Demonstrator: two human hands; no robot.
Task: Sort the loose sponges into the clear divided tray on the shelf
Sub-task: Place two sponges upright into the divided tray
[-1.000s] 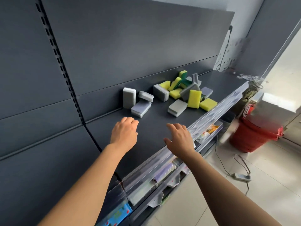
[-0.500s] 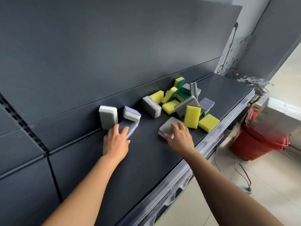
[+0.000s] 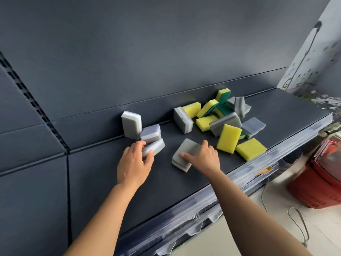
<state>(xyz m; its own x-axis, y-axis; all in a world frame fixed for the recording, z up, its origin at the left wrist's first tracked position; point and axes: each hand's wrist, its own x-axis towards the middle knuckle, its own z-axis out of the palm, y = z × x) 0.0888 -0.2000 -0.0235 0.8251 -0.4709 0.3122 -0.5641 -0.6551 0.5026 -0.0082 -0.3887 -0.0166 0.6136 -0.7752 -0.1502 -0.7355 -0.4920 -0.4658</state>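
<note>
A dark back panel (image 3: 147, 52) fills most of what I see, and the dark shelf (image 3: 110, 191) runs along its foot. A red basket (image 3: 317, 187) stands on the floor off to the right, lower than the shelf. On the shelf's right half lies a heap of sponges (image 3: 221, 117), yellow, green-backed and grey, tumbled against each other. The left hand (image 3: 134, 163) has its fingers and thumb curled round the near end of the lowest grey sponge (image 3: 156, 148), which sits under another, just beside an upright grey sponge (image 3: 131, 124) against the panel. The right hand (image 3: 203, 157) lies on a flat grey sponge (image 3: 182, 156), thumb across its top; whether it clasps it I cannot tell.
</note>
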